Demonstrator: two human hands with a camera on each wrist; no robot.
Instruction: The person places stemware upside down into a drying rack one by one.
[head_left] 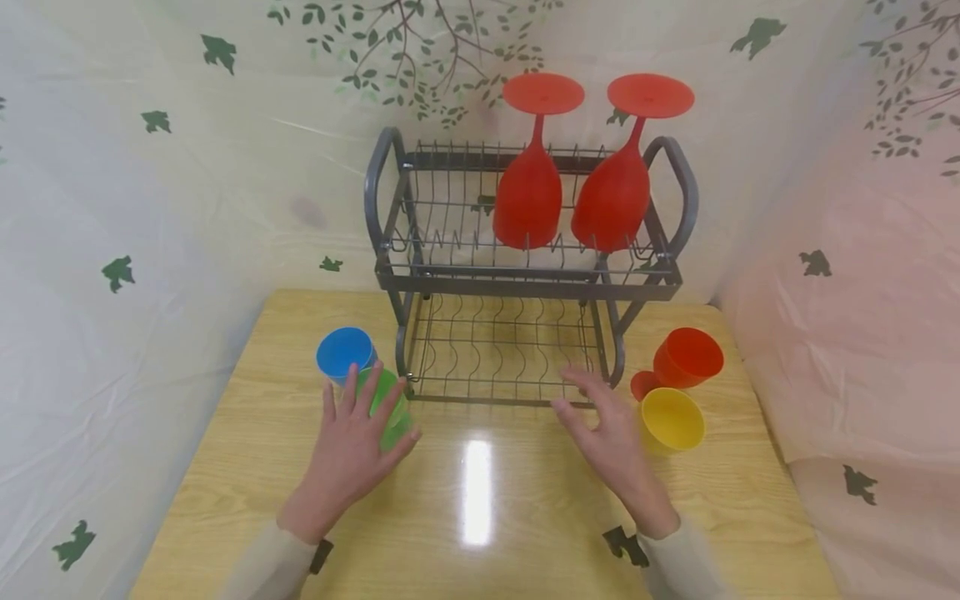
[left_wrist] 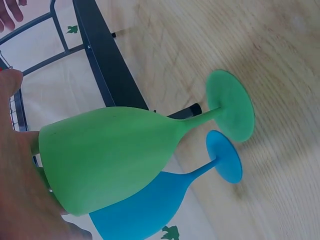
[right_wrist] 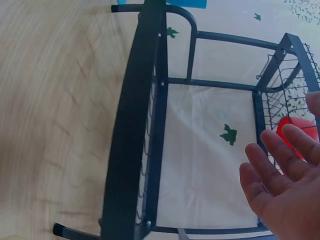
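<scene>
My left hand (head_left: pixel 348 454) is spread over the mouth of a green wine goblet (left_wrist: pixel 112 155), its fingers straight and right at the rim. That goblet stands upright on the table, and a blue goblet (head_left: pixel 345 353) stands just behind it. On the other side, my right hand (head_left: pixel 617 442) hovers in front of the rack with its fingers apart and nothing in them. Beside it are a yellow goblet (head_left: pixel 672 419) and a red goblet (head_left: pixel 688 358). Two more red goblets, a left one (head_left: pixel 529 196) and a right one (head_left: pixel 617 196), sit upside down on the rack's upper tier.
A dark two-tier dish rack (head_left: pixel 528 287) stands at the back of the wooden table (head_left: pixel 525 492). Its lower wire tier (head_left: pixel 498 350) lies low between the two groups of goblets. Leaf-patterned sheeting (head_left: pixel 300 192) hangs around the back and sides.
</scene>
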